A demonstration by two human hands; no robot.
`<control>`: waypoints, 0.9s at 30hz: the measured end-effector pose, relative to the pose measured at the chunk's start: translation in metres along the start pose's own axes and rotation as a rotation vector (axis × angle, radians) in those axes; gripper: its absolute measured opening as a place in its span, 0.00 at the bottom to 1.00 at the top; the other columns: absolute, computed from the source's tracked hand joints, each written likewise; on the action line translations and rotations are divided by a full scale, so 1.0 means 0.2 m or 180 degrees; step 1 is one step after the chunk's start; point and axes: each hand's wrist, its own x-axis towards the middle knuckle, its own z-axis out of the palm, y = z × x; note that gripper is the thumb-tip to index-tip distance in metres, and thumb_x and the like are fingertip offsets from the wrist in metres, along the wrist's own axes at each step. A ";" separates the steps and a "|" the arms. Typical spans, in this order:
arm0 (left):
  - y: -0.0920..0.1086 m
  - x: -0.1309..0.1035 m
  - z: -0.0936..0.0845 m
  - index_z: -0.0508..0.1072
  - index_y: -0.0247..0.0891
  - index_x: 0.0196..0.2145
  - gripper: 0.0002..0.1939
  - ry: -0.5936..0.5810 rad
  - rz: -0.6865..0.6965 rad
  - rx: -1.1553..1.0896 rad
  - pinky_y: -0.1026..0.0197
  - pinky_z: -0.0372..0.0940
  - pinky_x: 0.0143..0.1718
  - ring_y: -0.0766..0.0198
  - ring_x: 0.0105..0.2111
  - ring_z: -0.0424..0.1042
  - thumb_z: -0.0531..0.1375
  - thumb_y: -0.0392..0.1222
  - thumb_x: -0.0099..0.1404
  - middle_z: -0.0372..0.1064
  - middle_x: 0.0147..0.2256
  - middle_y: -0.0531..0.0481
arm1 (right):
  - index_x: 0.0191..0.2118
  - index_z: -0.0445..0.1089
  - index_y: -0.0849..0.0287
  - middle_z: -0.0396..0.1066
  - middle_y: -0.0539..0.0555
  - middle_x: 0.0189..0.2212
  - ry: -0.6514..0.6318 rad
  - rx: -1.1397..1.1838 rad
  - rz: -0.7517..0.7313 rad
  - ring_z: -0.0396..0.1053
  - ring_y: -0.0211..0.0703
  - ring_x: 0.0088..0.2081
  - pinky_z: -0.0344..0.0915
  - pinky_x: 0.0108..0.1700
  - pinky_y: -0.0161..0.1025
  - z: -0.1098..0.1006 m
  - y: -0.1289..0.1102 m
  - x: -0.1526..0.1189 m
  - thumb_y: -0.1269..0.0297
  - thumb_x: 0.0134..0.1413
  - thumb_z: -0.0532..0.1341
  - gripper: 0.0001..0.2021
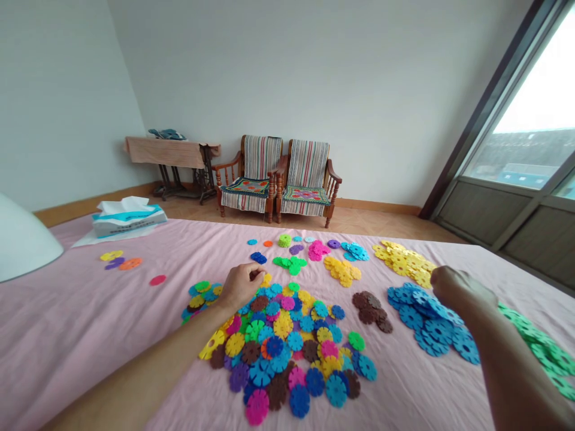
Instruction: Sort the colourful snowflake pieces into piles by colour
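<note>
My left hand [242, 286] is closed in a pinch above the back edge of a mixed heap of notched plastic discs [283, 325]. A yellow disc [267, 279] shows right at its fingertips; whether it is gripped I cannot tell. At the right, my right hand [460, 288] is curled closed beside the near end of a yellow disc pile [399, 258]. Its fingers are turned away, so anything inside them is hidden. Under and left of the right forearm lies a pile of large blue discs [426, 317]; green discs [539, 341] lie to the right of it.
Smaller single-colour groups stand behind the heap: brown discs [371, 310], orange-yellow discs [342, 270], pink discs [318, 250] and bright green discs [291, 264]. A tissue pack [129, 220] and a white rounded object [24, 242] are on the left of the pink cloth [112, 317]. Two wooden chairs [281, 179] stand beyond.
</note>
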 end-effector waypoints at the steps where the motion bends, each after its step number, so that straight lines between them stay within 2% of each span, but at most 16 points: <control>1: 0.00 0.00 0.00 0.77 0.38 0.28 0.10 0.0013 0.0004 -0.0006 0.65 0.62 0.29 0.62 0.27 0.73 0.56 0.41 0.58 0.76 0.26 0.52 | 0.23 0.71 0.60 0.71 0.65 0.24 -0.0053 -0.0015 -0.0028 0.69 0.53 0.26 0.57 0.27 0.42 -0.02 -0.04 -0.01 0.73 0.44 0.57 0.07; 3: 0.00 0.00 0.00 0.77 0.38 0.28 0.10 0.0045 0.0014 -0.0020 0.65 0.62 0.28 0.62 0.27 0.73 0.56 0.41 0.57 0.76 0.25 0.52 | 0.29 0.73 0.59 0.73 0.63 0.29 -0.0209 0.0036 -0.0258 0.70 0.51 0.30 0.57 0.29 0.40 -0.06 -0.16 -0.03 0.70 0.49 0.56 0.08; 6: -0.02 0.00 0.01 0.77 0.39 0.29 0.10 0.0124 0.0020 -0.0055 0.65 0.62 0.28 0.62 0.26 0.73 0.56 0.41 0.57 0.76 0.25 0.52 | 0.29 0.73 0.58 0.73 0.55 0.26 -0.0470 0.0406 -0.0926 0.70 0.43 0.30 0.57 0.31 0.35 -0.11 -0.43 -0.14 0.68 0.52 0.55 0.09; 9: -0.03 0.01 0.00 0.77 0.38 0.29 0.10 0.0214 0.0000 -0.0129 0.65 0.64 0.29 0.62 0.28 0.74 0.56 0.42 0.58 0.77 0.28 0.52 | 0.29 0.72 0.58 0.72 0.52 0.25 -0.0720 0.1119 -0.1790 0.68 0.39 0.29 0.57 0.31 0.33 -0.14 -0.72 -0.33 0.68 0.55 0.53 0.11; 11: -0.03 0.02 -0.01 0.77 0.38 0.31 0.11 0.0282 -0.0029 -0.0179 0.65 0.66 0.30 0.61 0.28 0.75 0.55 0.42 0.59 0.77 0.28 0.51 | 0.31 0.73 0.57 0.73 0.52 0.29 -0.1010 0.1542 -0.2449 0.68 0.38 0.32 0.59 0.35 0.32 -0.16 -0.88 -0.48 0.71 0.55 0.54 0.10; 13: -0.02 0.02 -0.02 0.77 0.37 0.32 0.12 0.0371 -0.0051 -0.0209 0.65 0.67 0.31 0.61 0.29 0.76 0.55 0.42 0.60 0.78 0.28 0.51 | 0.36 0.73 0.56 0.72 0.53 0.35 -0.1198 0.1738 -0.2834 0.68 0.38 0.37 0.61 0.39 0.33 -0.18 -1.00 -0.61 0.70 0.54 0.57 0.08; 15: -0.02 0.01 -0.03 0.77 0.37 0.33 0.12 0.0465 -0.0036 -0.0214 0.64 0.68 0.32 0.61 0.30 0.76 0.55 0.43 0.60 0.78 0.29 0.50 | 0.40 0.72 0.56 0.70 0.54 0.39 -0.1231 0.1823 -0.3051 0.68 0.40 0.42 0.61 0.42 0.34 -0.19 -1.07 -0.72 0.69 0.56 0.57 0.09; 18: -0.04 -0.01 -0.05 0.77 0.38 0.34 0.12 0.0555 0.0041 -0.0193 0.65 0.68 0.33 0.61 0.30 0.76 0.55 0.43 0.60 0.78 0.31 0.51 | 0.41 0.72 0.57 0.69 0.54 0.42 -0.1278 0.1749 -0.3240 0.66 0.43 0.45 0.61 0.44 0.36 -0.17 -1.13 -0.80 0.66 0.56 0.59 0.08; 27: -0.11 -0.05 -0.17 0.76 0.37 0.34 0.12 0.0711 0.0047 -0.0062 0.64 0.67 0.33 0.62 0.28 0.74 0.55 0.44 0.60 0.77 0.30 0.50 | 0.40 0.72 0.56 0.68 0.54 0.41 -0.1440 0.1880 -0.3068 0.66 0.44 0.45 0.62 0.44 0.37 -0.13 -1.14 -0.80 0.67 0.55 0.61 0.07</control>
